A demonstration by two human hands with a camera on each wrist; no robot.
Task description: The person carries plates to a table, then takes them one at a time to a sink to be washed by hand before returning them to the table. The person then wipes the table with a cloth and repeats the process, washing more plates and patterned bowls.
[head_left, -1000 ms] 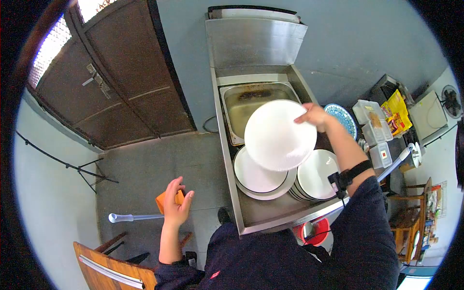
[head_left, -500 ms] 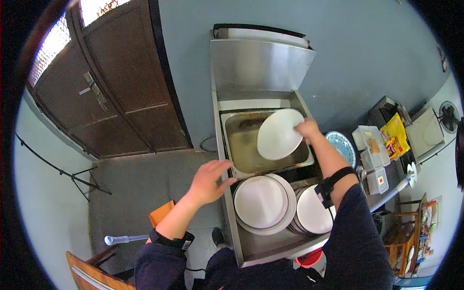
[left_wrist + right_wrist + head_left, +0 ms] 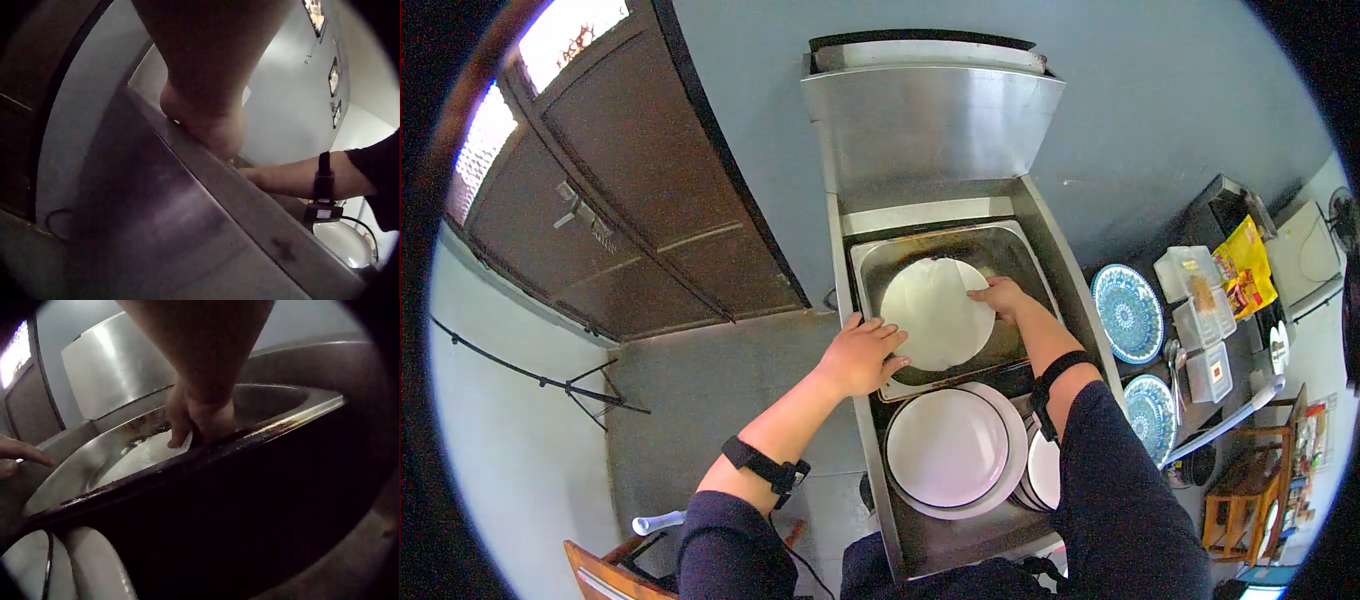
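My right hand (image 3: 1005, 297) pinches the right rim of a white plate (image 3: 935, 315), thumb on its upper face. The plate lies tilted inside a rectangular metal basin (image 3: 1032, 280) that holds murky liquid. In the right wrist view, the plate (image 3: 140, 459) sits low in the basin, below its stained rim. My left hand (image 3: 862, 357) reaches over the basin's left edge, fingers extended at the plate's left side. The left wrist view shows that hand (image 3: 212, 128) from behind, its fingers hidden. Nearer me, white plates (image 3: 947, 447) are stacked.
A second plate stack (image 3: 1045, 468) stands partly under my right forearm. A steel counter (image 3: 940, 550) with raised edges surrounds everything. To the right are blue patterned plates (image 3: 1127, 313), clear plastic containers (image 3: 1200, 320) and a yellow packet (image 3: 1245, 265).
My right hand has carried the plate from above the stacks forward and down into the basin. My left hand has come from the far left over to the basin's edge.
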